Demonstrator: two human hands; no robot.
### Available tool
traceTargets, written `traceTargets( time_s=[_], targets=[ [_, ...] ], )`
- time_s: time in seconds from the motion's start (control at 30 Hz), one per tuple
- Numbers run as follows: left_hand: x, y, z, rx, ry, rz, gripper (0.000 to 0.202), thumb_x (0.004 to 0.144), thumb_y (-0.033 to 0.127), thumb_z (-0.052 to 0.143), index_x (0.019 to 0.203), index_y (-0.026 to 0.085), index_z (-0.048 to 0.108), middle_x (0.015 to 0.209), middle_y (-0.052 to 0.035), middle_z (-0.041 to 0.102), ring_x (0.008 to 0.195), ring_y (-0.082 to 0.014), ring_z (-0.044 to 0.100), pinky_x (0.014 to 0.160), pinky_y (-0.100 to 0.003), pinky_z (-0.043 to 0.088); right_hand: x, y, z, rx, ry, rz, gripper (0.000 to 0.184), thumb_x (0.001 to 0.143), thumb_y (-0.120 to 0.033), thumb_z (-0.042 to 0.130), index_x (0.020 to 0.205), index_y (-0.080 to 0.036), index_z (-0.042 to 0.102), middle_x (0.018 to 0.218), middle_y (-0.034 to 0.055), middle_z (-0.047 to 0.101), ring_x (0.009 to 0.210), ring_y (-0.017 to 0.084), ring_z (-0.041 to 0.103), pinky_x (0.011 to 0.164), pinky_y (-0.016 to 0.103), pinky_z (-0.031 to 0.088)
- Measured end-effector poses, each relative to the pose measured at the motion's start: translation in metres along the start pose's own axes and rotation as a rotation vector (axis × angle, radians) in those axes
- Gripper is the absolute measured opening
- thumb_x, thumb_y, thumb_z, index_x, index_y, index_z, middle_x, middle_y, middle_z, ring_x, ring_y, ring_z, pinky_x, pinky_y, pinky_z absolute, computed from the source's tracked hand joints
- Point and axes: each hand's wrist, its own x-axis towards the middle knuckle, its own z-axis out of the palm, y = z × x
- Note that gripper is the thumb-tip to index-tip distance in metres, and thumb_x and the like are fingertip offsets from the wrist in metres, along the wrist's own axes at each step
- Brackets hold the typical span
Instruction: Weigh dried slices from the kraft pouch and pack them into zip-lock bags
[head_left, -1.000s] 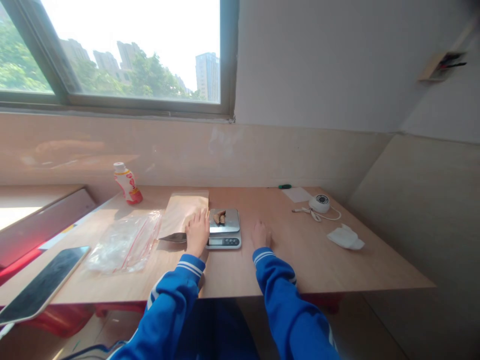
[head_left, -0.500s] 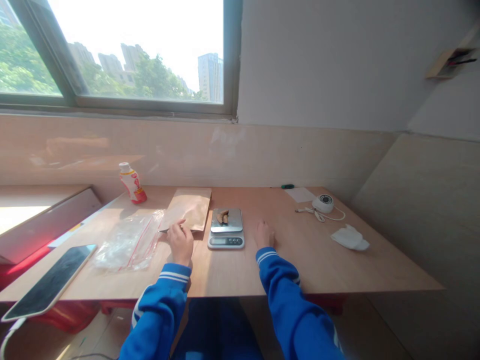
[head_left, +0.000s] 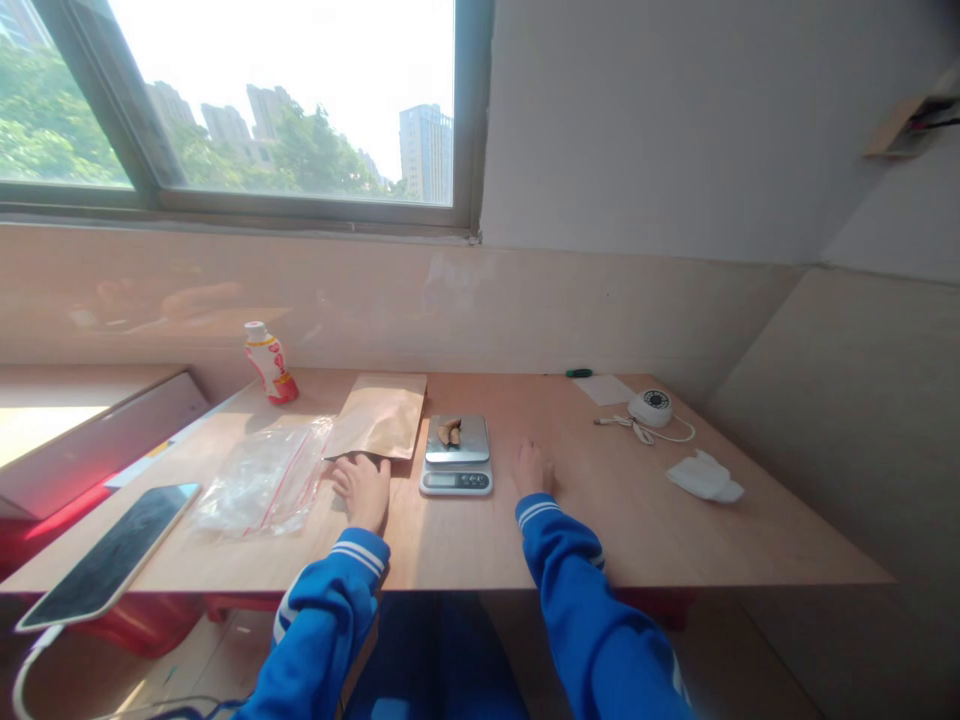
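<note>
My left hand (head_left: 362,490) lies palm down with its fingers spread, its fingertips at the near edge of a brown paper pouch (head_left: 382,408). Beside it, a small kitchen scale (head_left: 457,483) with a steel plate bears a few brown, dried-looking pieces (head_left: 449,432). The reading on its display is too small to make out. Just right of the scale, my right hand (head_left: 532,468) rests on the table with its fingers loosely curled in, and nothing shows in it. Clear plastic zip bags (head_left: 259,478) lie flat to the left of the pouch.
A drink bottle (head_left: 271,365) stands at the back left; a phone or tablet (head_left: 109,555) with a cable lies at the front left. On the right are a white round device (head_left: 650,407) with a cord, a crumpled white tissue (head_left: 705,477), paper (head_left: 604,389) and a green-handled object (head_left: 579,373).
My left hand has let go of the pouch's near edge, and its fingers have spread. My right hand stays beside the scale. The view has shifted slightly.
</note>
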Motion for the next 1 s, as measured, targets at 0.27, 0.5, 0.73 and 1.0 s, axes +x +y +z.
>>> traceTargets(
  time_s=[0.27, 0.5, 0.73, 1.0],
  targets=[
    [0.003, -0.007, 0.001, 0.034, -0.024, 0.048, 0.040, 0.086, 0.039, 0.044, 0.104, 0.004, 0.054, 0.104, -0.0203, 0.058, 0.103, -0.0333, 0.052, 0.085, -0.041, 0.041, 0.000, 0.000, 0.001, -0.010, 0.006, -0.007, 0.033, 0.097, -0.018, 0.028, 0.108, -0.012, 0.059, 0.101, 0.0159, 0.066, 0.086, 0.022, 0.068, 0.067, 0.029, 0.047],
    [-0.002, -0.015, -0.010, -0.177, -0.065, -0.026, 0.034, 0.087, 0.039, 0.040, 0.099, 0.013, 0.058, 0.100, -0.0150, 0.063, 0.097, -0.0306, 0.057, 0.085, -0.039, 0.042, 0.000, 0.000, 0.000, -0.006, -0.001, -0.002, 0.033, 0.097, -0.018, 0.028, 0.108, -0.012, 0.058, 0.101, 0.0161, 0.065, 0.088, 0.022, 0.067, 0.069, 0.028, 0.047],
    [-0.004, -0.024, -0.029, -0.266, -0.090, -0.043, 0.028, 0.083, 0.040, 0.045, 0.083, 0.018, 0.062, 0.088, -0.0109, 0.065, 0.093, -0.0282, 0.059, 0.086, -0.038, 0.041, -0.002, -0.001, -0.005, -0.003, -0.016, 0.005, 0.031, 0.097, -0.018, 0.030, 0.108, -0.012, 0.058, 0.101, 0.0157, 0.065, 0.088, 0.021, 0.067, 0.070, 0.028, 0.046],
    [-0.045, -0.017, -0.059, -0.157, 0.075, 0.053, 0.018, 0.081, 0.034, 0.048, 0.072, 0.020, 0.057, 0.081, -0.0077, 0.063, 0.090, -0.0276, 0.057, 0.081, -0.038, 0.040, -0.002, -0.002, -0.007, -0.004, -0.032, 0.012, 0.033, 0.096, -0.018, 0.029, 0.110, -0.012, 0.059, 0.101, 0.0159, 0.065, 0.087, 0.021, 0.067, 0.069, 0.028, 0.045]
  ],
)
